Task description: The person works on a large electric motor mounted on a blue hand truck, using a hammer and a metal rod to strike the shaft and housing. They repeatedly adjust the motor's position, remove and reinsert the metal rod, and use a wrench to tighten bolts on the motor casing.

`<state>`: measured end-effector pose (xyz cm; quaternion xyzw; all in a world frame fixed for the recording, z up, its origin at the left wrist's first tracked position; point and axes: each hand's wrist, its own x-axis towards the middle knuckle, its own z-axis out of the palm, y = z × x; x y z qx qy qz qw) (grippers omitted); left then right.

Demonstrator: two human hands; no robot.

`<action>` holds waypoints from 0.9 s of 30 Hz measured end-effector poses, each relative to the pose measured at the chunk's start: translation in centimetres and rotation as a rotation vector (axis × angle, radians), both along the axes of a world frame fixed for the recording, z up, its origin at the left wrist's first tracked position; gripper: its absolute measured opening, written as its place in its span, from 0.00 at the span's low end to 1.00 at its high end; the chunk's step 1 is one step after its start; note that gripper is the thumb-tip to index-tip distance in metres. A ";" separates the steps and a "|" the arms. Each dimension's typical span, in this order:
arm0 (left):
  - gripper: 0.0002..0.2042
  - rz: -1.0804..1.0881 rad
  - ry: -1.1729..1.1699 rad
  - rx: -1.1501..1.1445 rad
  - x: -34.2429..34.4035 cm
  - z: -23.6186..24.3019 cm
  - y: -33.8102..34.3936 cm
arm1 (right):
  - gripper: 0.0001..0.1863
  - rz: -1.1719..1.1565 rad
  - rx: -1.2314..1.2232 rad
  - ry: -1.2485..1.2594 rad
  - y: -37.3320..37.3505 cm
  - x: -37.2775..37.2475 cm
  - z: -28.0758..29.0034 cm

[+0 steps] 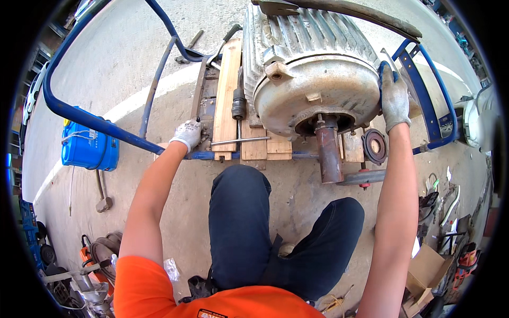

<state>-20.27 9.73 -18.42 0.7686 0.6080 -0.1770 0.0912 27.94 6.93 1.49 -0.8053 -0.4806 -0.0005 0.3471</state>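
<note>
A large grey electric motor (318, 90) with a ribbed housing lies on wooden planks on a blue-framed cart (106, 125). From its end cover a rusty shaft (328, 153) points toward me. My right hand (395, 100), in a grey-white glove with a blue palm, lies against the motor's right side, fingers stretched along it. On the cart's left, beside a dark metal strip, my gloved left hand (188, 134) is closed; what its fingers hold is hidden. Right of it are a thin metal rod (241, 141), a pale plank (228, 100) and a dark socket (238, 106).
A blue plastic container (90, 147) stands left of the cart, with a hammer (103, 201) on the concrete. A round flange (375, 146) sits by the cart's right front. A cardboard box (427, 270) and scrap lie at lower right. A long bar (355, 11) crosses above the motor.
</note>
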 end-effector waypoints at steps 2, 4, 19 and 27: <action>0.13 -0.005 0.006 0.022 -0.3 -0.3 -0.2 | 0.39 0.005 -0.014 -0.011 0.2 0.4 0.0; 0.12 0.104 -0.081 0.143 -1.9 -0.8 -0.1 | 0.38 0.002 -0.047 0.041 0.4 0.3 0.1; 0.09 0.584 -1.795 -0.211 16.1 19.4 -8.9 | 0.39 0.033 -0.141 0.118 -0.3 -0.7 1.0; 0.07 0.844 -2.029 -0.439 18.8 20.1 -8.8 | 0.35 0.046 -0.084 0.143 -1.1 -0.4 1.3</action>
